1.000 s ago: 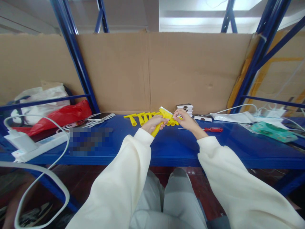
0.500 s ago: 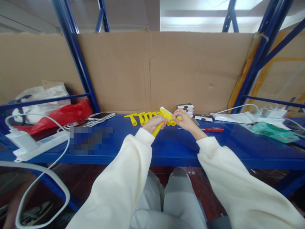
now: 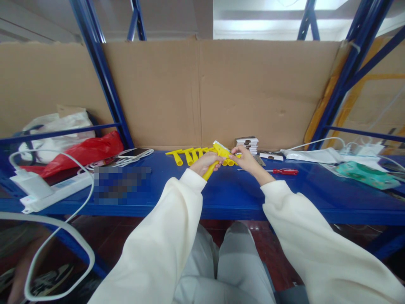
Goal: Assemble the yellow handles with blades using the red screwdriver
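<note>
My left hand [image 3: 207, 164] is closed around the handle of a yellow scraper [image 3: 208, 172], its T-shaped head tilted up with a pale metallic strip along the top edge. At the right end of that head, my right hand [image 3: 245, 158] has its thumb and fingers pinched together against it; anything small between the fingertips is hidden. Behind and left of my hands, several more yellow scrapers [image 3: 178, 159] lie in a row on the blue tabletop [image 3: 234, 196]. Others show partly beneath the held one.
Small boxes [image 3: 247, 142] are stacked at the back. A red-handled screwdriver [image 3: 285, 171] lies right of my right hand. To the left are a phone [image 3: 136, 153], a white power strip [image 3: 63, 190] and a red bag [image 3: 85, 154]; a green packet [image 3: 367, 175] lies far right.
The right fingers have come in closer against the end of the scraper's head. My left hand keeps its hold, and the view has shifted very slightly.
</note>
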A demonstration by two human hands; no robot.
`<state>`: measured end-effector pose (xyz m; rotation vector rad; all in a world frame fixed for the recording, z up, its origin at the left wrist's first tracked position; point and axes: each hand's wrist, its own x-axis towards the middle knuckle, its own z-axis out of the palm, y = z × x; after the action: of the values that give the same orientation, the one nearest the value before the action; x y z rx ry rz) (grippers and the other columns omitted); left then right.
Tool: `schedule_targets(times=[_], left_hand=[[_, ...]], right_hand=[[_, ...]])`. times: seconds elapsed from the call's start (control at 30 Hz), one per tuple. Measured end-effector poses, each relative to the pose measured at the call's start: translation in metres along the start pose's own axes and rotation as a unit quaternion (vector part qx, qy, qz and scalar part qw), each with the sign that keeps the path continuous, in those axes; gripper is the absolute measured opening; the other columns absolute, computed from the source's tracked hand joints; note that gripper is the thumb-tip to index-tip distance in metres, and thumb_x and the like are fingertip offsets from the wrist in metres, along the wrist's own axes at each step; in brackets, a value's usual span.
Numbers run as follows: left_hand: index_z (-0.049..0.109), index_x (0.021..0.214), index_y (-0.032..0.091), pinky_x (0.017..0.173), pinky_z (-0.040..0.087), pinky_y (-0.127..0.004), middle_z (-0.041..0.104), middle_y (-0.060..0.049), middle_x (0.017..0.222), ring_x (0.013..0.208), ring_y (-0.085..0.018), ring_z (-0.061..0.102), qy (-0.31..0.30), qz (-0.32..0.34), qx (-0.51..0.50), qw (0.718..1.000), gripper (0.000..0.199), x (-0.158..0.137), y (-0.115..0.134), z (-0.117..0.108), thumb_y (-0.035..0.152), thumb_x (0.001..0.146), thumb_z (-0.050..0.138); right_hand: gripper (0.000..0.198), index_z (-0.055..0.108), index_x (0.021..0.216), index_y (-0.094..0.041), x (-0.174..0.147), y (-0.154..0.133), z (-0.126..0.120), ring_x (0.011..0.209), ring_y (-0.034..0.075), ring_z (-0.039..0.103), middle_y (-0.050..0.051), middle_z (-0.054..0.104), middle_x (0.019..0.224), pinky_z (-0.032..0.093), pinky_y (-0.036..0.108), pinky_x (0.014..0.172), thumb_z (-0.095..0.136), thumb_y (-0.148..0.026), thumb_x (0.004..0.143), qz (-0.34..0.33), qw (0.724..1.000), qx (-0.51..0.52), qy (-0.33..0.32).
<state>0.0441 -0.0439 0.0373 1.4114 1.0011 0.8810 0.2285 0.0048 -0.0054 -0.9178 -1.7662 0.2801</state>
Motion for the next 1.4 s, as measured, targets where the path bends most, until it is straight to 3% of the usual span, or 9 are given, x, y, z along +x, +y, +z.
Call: schedule_targets(times=[0.1, 0.27, 0.43, 0.63, 1.03, 1.13, 1.27, 1.4], left_hand=[[0.047, 0.059, 0.017, 0.037, 0.024, -0.015, 0.045, 0.005, 0.045, 0.034, -0.003, 0.034, 0.001, -0.005, 0.002, 1.0, 0.034, -0.001, 0.0, 0.001, 0.0, 0.087, 0.057], [0.048, 0.06, 0.017, 0.038, 0.025, -0.016, 0.045, 0.005, 0.045, 0.035, -0.005, 0.036, 0.008, -0.013, -0.004, 1.0, 0.031, 0.002, -0.002, 0.0, -0.002, 0.085, 0.054], [0.05, 0.064, 0.017, 0.037, 0.025, -0.015, 0.047, 0.005, 0.047, 0.036, -0.005, 0.037, 0.001, -0.016, -0.011, 1.0, 0.027, 0.005, -0.004, -0.001, -0.002, 0.081, 0.057], [0.048, 0.064, 0.017, 0.037, 0.024, -0.014, 0.045, 0.006, 0.045, 0.035, -0.004, 0.035, -0.001, -0.019, -0.019, 1.0, 0.027, 0.005, -0.003, -0.001, -0.001, 0.084, 0.054], [0.048, 0.064, 0.017, 0.037, 0.026, -0.014, 0.045, 0.006, 0.046, 0.036, -0.005, 0.035, -0.004, -0.019, -0.016, 1.0, 0.025, 0.004, -0.002, -0.003, -0.002, 0.08, 0.056], [0.046, 0.06, 0.017, 0.037, 0.024, -0.014, 0.043, 0.005, 0.045, 0.036, -0.004, 0.035, 0.006, -0.016, -0.009, 1.0, 0.03, 0.001, 0.0, -0.002, -0.002, 0.081, 0.055], [0.045, 0.058, 0.017, 0.037, 0.024, -0.015, 0.043, 0.005, 0.045, 0.036, -0.004, 0.035, 0.039, -0.016, 0.015, 0.999, 0.033, -0.001, -0.001, -0.008, -0.003, 0.081, 0.056], [0.047, 0.06, 0.017, 0.037, 0.025, -0.016, 0.046, 0.005, 0.045, 0.036, -0.005, 0.038, 0.067, -0.01, 0.035, 0.997, 0.03, 0.001, -0.007, -0.021, -0.004, 0.077, 0.06]], right_hand=[[0.028, 0.06, 0.081, -0.022, -0.001, 0.0, 0.001, 0.087, 0.02, 0.063, 0.003, 0.069, 0.087, 0.053, 0.04, 0.088, 0.08, -0.036, 0.068, 0.064, 0.995, 0.071, -0.002], [0.029, 0.066, 0.082, -0.021, -0.006, -0.007, 0.003, 0.076, 0.017, 0.064, 0.003, 0.071, 0.082, 0.054, 0.034, 0.075, 0.08, -0.043, 0.07, 0.138, 0.977, 0.143, -0.08], [0.033, 0.067, 0.081, -0.021, -0.006, -0.01, 0.002, 0.068, 0.015, 0.061, 0.0, 0.068, 0.072, 0.052, 0.029, 0.065, 0.081, -0.047, 0.067, 0.142, 0.976, 0.144, -0.075], [0.036, 0.066, 0.084, -0.02, -0.008, -0.009, 0.003, 0.069, 0.015, 0.062, 0.001, 0.07, 0.077, 0.052, 0.029, 0.065, 0.082, -0.048, 0.068, 0.147, 0.974, 0.155, -0.077], [0.023, 0.065, 0.095, -0.022, -0.007, -0.003, -0.001, 0.078, 0.016, 0.066, 0.003, 0.073, 0.088, 0.055, 0.029, 0.068, 0.073, -0.039, 0.081, 0.159, 0.977, 0.124, -0.075], [0.014, 0.064, 0.092, -0.022, -0.003, 0.003, -0.007, 0.078, 0.018, 0.066, 0.005, 0.073, 0.089, 0.056, 0.033, 0.072, 0.067, -0.033, 0.084, 0.154, 0.985, 0.073, -0.035], [0.003, 0.066, 0.082, -0.021, 0.001, 0.017, -0.035, 0.086, 0.022, 0.068, 0.008, 0.074, 0.09, 0.054, 0.041, 0.086, 0.066, -0.022, 0.079, 0.112, 0.987, -0.11, -0.024], [0.006, 0.069, 0.071, -0.023, -0.008, 0.041, -0.084, 0.089, 0.029, 0.069, 0.01, 0.075, 0.085, 0.053, 0.044, 0.085, 0.074, -0.025, 0.072, 0.16, 0.935, -0.306, -0.078]])
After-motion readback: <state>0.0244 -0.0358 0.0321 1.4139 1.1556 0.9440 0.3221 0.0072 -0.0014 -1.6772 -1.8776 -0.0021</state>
